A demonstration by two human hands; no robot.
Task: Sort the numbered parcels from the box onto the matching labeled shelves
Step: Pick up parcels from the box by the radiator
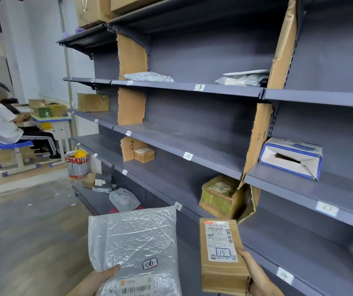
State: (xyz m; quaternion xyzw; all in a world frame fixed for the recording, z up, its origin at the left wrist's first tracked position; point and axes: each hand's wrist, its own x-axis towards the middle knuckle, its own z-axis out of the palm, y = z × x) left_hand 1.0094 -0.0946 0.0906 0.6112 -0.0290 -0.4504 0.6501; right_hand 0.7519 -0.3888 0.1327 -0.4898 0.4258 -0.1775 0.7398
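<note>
I face the shelving (214,133), its labels along the front edges. My left hand (98,278) pinches the near edge of the bag (133,242) marked 06, thumb on top. My right hand (259,276) grips the box (222,259) marked 15, long axis pointing toward the shelves. The 15 label (177,206) sits on the shelf edge just ahead, between both parcels; the right hand holds the match. I see no 06 label.

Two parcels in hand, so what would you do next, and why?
Probably lift the right hand and set its brown box, marked 15, on the shelf tagged 15 just ahead. No 06 tag shows for the grey bag.
</note>
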